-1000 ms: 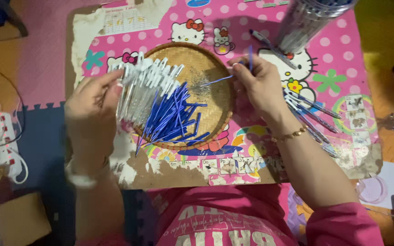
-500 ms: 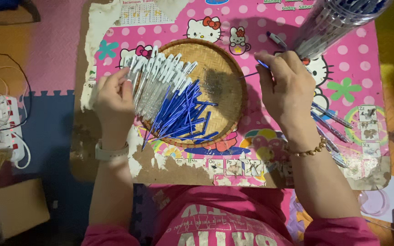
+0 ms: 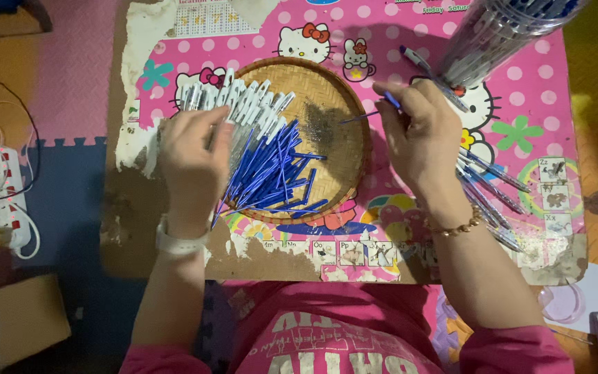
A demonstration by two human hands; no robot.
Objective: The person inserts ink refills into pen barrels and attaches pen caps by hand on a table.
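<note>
Nearest the camera, two bare forearms in pink sleeves reach over the low pink cartoon-printed surface [image 3: 520, 90], whose near and left edges are worn down to brown board. The left hand [image 3: 192, 163], with a white band at the wrist, lies palm down with fingers curled over the heap of thin blue pen refills [image 3: 271, 173] and clear white-ended pen barrels [image 3: 243, 100]; both sorts are too many and too overlapped to count. The one round woven bamboo tray [image 3: 344, 121] holds them, its right half bare. The right hand [image 3: 420, 135] (a gold bracelet at its wrist) is closed, pinching one blue-tipped pen [image 3: 390, 100] just off the tray's right rim. Right of that hand lie several assembled clear pens [image 3: 496, 180], fanned towards the surface's right edge, perhaps eight or so. Farthest off stands one clear plastic tube filled with pens [image 3: 500, 31]. Open room shows along the surface's far right, among the dots.
</note>
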